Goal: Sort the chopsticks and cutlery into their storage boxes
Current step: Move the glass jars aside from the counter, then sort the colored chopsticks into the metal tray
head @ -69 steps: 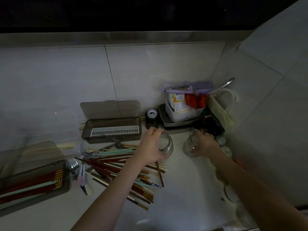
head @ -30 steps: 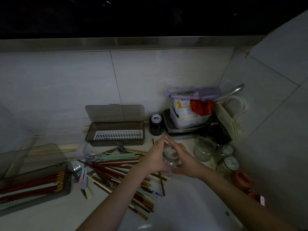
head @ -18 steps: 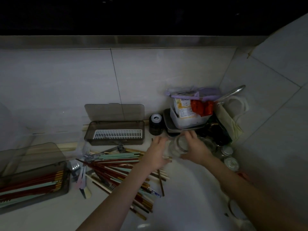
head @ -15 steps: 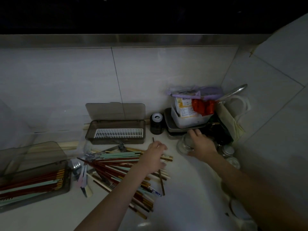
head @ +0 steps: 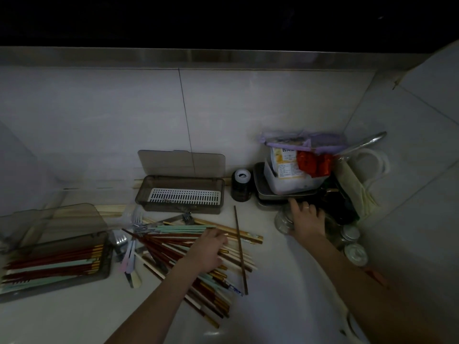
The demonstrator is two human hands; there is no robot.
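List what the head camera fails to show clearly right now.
- Glass jar: mostly covered by the right hand; its contents are unreadable.
- Chopsticks under the left hand: the palm hides whether any is gripped.
- Left storage box: cut off by the left frame edge.
- Packet label in the white tub: print too small and dim.
- Dark items behind the right hand, head view: lost in shadow.
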